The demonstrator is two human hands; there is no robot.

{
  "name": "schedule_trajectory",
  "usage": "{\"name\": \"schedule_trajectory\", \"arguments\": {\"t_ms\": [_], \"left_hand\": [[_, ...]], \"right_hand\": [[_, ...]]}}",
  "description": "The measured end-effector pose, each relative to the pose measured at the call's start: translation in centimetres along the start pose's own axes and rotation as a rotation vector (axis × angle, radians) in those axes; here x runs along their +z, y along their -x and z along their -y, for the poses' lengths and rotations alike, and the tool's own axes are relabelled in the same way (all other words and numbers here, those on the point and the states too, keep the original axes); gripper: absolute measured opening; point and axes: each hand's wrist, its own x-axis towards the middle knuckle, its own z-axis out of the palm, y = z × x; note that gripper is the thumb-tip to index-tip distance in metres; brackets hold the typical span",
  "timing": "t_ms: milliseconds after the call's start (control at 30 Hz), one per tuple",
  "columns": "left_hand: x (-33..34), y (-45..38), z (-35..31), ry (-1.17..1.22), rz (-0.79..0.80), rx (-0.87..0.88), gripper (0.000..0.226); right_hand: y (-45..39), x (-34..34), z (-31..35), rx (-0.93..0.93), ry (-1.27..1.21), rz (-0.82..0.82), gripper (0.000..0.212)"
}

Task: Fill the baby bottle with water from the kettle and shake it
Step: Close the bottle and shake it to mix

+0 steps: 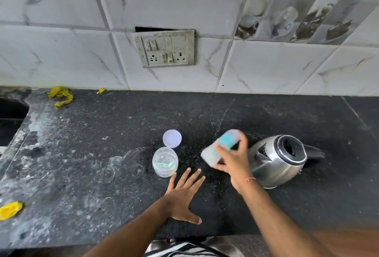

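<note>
I see the right hand [233,160] with fingers [222,149] wrapped round the blurred, tilted baby bottle [219,147] above the desk [102,174], kettle [279,160] at three o'clock, left hand [182,197] spread flat.

On my feed both forearms were bare, with no sleeves in view. A thin orange thread [249,179] was tied around the wrist of the right hand [233,161]. The left hand [182,197] wore nothing. Black-and-white striped cloth [184,249] showed at the bottom edge.
</note>
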Motion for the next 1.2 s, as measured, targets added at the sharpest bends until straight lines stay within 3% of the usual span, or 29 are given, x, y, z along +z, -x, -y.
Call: {"name": "schedule_trajectory", "arguments": {"t_ms": [100, 200, 300, 333, 400, 433, 567, 667, 700, 800, 867, 900, 967, 1067, 1133, 1200], "left_hand": [[-0.1, 0.0, 0.1, -0.005, 0.008, 0.007, 0.142], [0.0, -0.1, 0.0, 0.005, -0.009, 0.009, 0.143], [0.1, 0.1, 0.2, 0.003, -0.001, 0.001, 0.142], [0.1, 0.0, 0.2, -0.001, -0.002, 0.006, 0.142], [-0.1, -0.1, 0.1, 0.000, -0.001, 0.011, 0.143], [0.0, -0.1, 0.0, 0.006, -0.011, 0.008, 0.143], [0.1, 0.0, 0.0, -0.008, -0.006, 0.004, 0.142], [-0.1, -0.1, 0.0, -0.011, -0.008, 0.008, 0.143], [0.1, -0.1, 0.0, -0.009, -0.018, 0.002, 0.143], [0.1, 0.0, 0.1, -0.009, -0.001, 0.000, 0.142], [0.0, -0.2, 0.1, -0.013, -0.004, 0.009, 0.143], [0.1, -0.2, 0.1, -0.011, -0.008, 0.009, 0.143], [0.4, -0.2, 0.1, -0.005, -0.029, 0.000, 0.143], [0.3, -0.1, 0.2, -0.012, -0.020, 0.007, 0.141], [0.0, -0.2, 0.1, -0.014, -0.014, 0.011, 0.141], [0.3, -0.2, 0.0, -0.015, -0.030, 0.004, 0.141]], "right_hand": [[0.7, 0.3, -0.2, 0.092, 0.058, 0.055, 0.080], [0.2, 0.0, -0.6, -0.007, -0.070, -0.090, 0.076], [0.8, 0.4, -0.3, 0.205, -0.128, 0.013, 0.081], [0.6, 0.3, -0.3, 0.204, -0.071, 0.031, 0.082], [0.4, 0.0, -0.4, 0.008, -0.025, -0.030, 0.078], [0.1, -0.3, -0.4, 0.000, -0.078, -0.068, 0.076], [0.6, 0.1, 0.1, 0.194, -0.077, 0.044, 0.080], [0.0, -0.4, 0.0, -0.022, -0.045, -0.056, 0.075], [-0.3, -0.5, 0.0, -0.010, -0.070, -0.079, 0.077], [0.7, 0.0, -0.1, 0.174, -0.050, 0.047, 0.083], [0.7, 0.1, -0.3, 0.049, 0.080, 0.022, 0.079], [0.8, 0.0, -0.3, -0.024, 0.026, -0.026, 0.077], [0.2, -0.3, -0.4, -0.004, -0.043, -0.071, 0.075], [1.0, 0.1, -0.4, 0.153, 0.024, 0.059, 0.080], [0.8, 0.1, -0.5, 0.009, 0.060, -0.013, 0.076], [0.3, -0.3, -0.6, -0.002, -0.048, -0.073, 0.075]]}}
